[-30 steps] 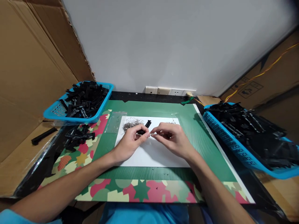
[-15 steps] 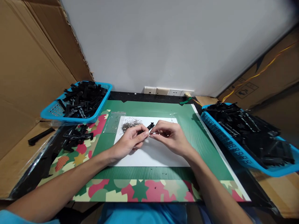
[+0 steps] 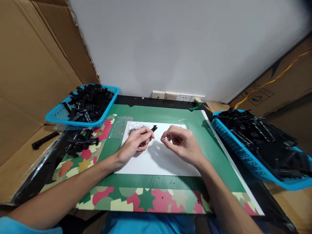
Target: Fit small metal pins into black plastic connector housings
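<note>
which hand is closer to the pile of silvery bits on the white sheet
Left. The left hand, on the near side, partly hides the pile of silvery bits; the right hand is farther off, to the pile's right.

The person is wearing a bright blue garment (image 3: 146, 223), which is showing at the bottom centre of the frame. One short piece of sleeve (image 3: 31, 226), in similar plain blue, is appearing in the lower left corner. Below it, the slender left forearm (image 3: 73, 190) is showing bare, and the right forearm (image 3: 221, 191) is also showing bare.
</note>
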Available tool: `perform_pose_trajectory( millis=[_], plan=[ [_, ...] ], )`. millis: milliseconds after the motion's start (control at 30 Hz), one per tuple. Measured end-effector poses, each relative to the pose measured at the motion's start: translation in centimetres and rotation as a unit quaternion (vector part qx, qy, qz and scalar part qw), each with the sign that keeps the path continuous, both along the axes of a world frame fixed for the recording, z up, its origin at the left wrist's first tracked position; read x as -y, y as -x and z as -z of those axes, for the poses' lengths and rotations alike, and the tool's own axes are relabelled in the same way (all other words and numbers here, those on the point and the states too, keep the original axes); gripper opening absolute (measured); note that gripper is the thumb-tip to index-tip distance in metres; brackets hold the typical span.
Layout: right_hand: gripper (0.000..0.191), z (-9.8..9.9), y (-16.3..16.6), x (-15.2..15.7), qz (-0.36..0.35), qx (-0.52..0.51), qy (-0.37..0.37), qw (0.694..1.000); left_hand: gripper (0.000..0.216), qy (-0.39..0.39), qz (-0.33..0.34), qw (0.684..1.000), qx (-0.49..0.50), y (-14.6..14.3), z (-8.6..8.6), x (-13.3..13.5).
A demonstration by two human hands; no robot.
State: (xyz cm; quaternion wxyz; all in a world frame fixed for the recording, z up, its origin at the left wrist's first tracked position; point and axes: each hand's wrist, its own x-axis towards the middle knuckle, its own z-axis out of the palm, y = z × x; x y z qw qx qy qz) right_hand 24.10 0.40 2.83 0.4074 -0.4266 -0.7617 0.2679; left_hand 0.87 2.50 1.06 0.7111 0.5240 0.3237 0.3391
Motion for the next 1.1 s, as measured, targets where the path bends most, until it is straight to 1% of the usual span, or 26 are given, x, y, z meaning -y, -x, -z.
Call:
perform_pose_trajectory(
  millis=[100,167,267,367,433,567,700,733,800,900,1000,1100],
  plan=[
    [0.010,0.3,0.1,0.1,0.015,0.011,-0.059,0.998,0.033,0.000,0.000,1.000,-0.021,-0.1,0.2,0.0],
    [0.016,0.6,0.4,0.2,0.015,0.034,-0.101,0.994,0.035,-0.005,0.007,0.999,-0.037,-0.2,0.4,0.1],
    [0.022,1.2,0.9,0.4,-0.003,0.062,-0.138,0.988,0.035,-0.046,-0.003,0.997,-0.061,-0.3,0.5,0.4],
    [0.017,1.4,1.3,0.5,-0.015,0.059,-0.125,0.990,0.035,-0.091,-0.019,0.992,-0.081,-0.4,0.5,0.6],
    [0.011,1.4,1.5,0.6,-0.012,0.043,-0.106,0.993,0.036,-0.107,-0.021,0.990,-0.091,-0.4,0.5,0.6],
    [0.006,1.2,1.9,0.6,0.011,0.001,-0.064,0.998,0.036,-0.104,-0.019,0.990,-0.091,-0.2,0.5,0.7],
    [0.009,1.1,2.6,0.7,0.047,-0.047,-0.045,0.997,0.027,-0.095,-0.029,0.994,-0.055,-0.1,0.5,1.0],
    [0.009,1.0,2.7,0.8,0.057,-0.052,-0.050,0.996,0.029,-0.097,-0.032,0.994,-0.043,-0.1,0.5,1.1],
    [0.010,1.0,3.0,1.0,0.077,-0.056,-0.074,0.993,0.040,-0.114,-0.033,0.993,-0.024,-0.2,0.5,1.3],
    [0.011,1.0,3.4,1.3,0.099,-0.058,-0.118,0.986,0.056,-0.175,-0.034,0.984,-0.022,-0.2,0.7,1.5],
    [0.010,1.2,3.8,1.5,0.085,-0.046,-0.140,0.985,0.063,-0.239,-0.037,0.969,-0.056,0.1,0.9,1.5],
    [0.011,1.4,4.2,1.6,0.072,-0.026,-0.156,0.985,0.062,-0.254,-0.035,0.963,-0.079,0.4,0.8,1.5]
  ],
)
